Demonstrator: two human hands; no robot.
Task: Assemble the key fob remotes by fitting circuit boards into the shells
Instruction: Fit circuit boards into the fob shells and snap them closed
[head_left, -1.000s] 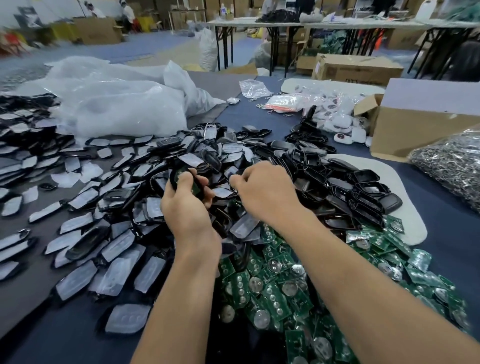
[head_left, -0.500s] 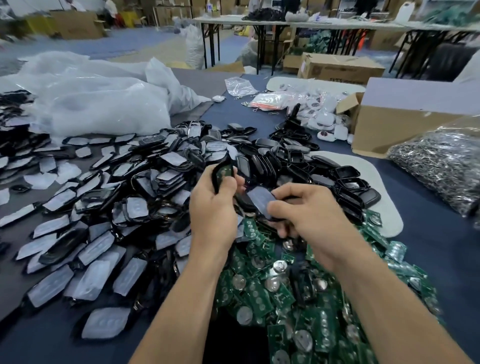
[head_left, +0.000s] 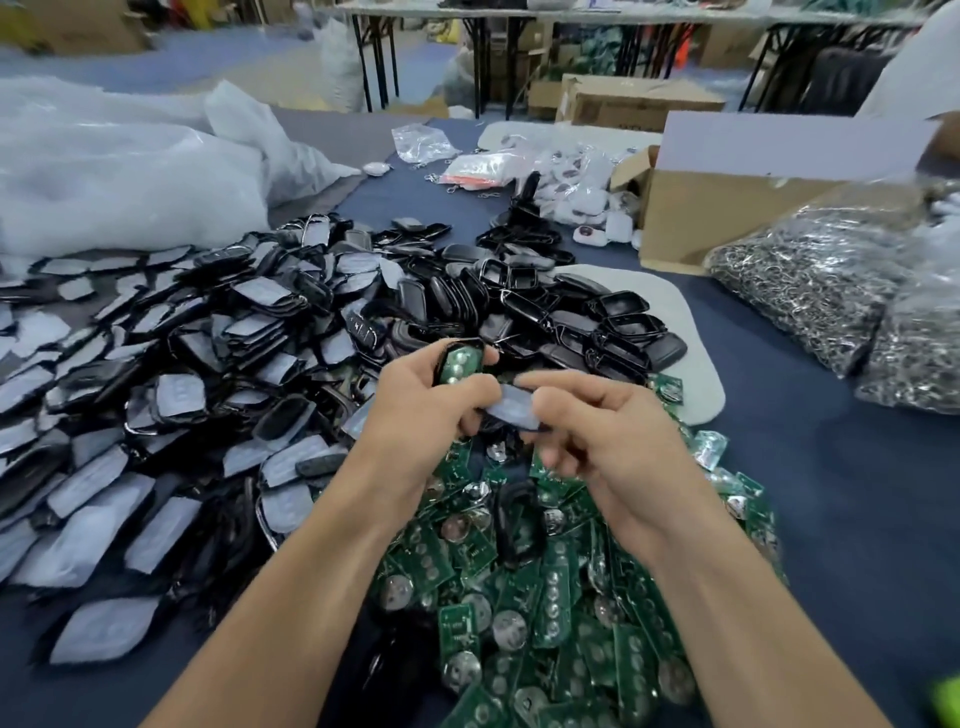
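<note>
The left hand (head_left: 415, 421) is curled around a black shell half (head_left: 464, 344), thumb across its lower end and fingers wrapped behind. It is held up above the far edge of the heap of green circuit boards (head_left: 545, 597), open face tilted toward the camera, probably so the fit can be checked. A circuit board (head_left: 457, 366) already sits inside it, its round contacts showing. The right hand (head_left: 613, 441), also above the heap's far edge, pinches a film-covered cover piece (head_left: 511, 410) between thumb and forefinger. The cover's near end is almost touching the left thumb, and the other fingers are loosely bent below. Holding it by the edges leaves its face free to close over the board, which I take to be the step in hand. The supplies are sorted by type within reach. More film-covered covers (head_left: 182, 389) spread left of the heap, and empty black shell halves (head_left: 618, 322) lie beyond it to the right, some on a white foam pad (head_left: 696, 353).
</note>
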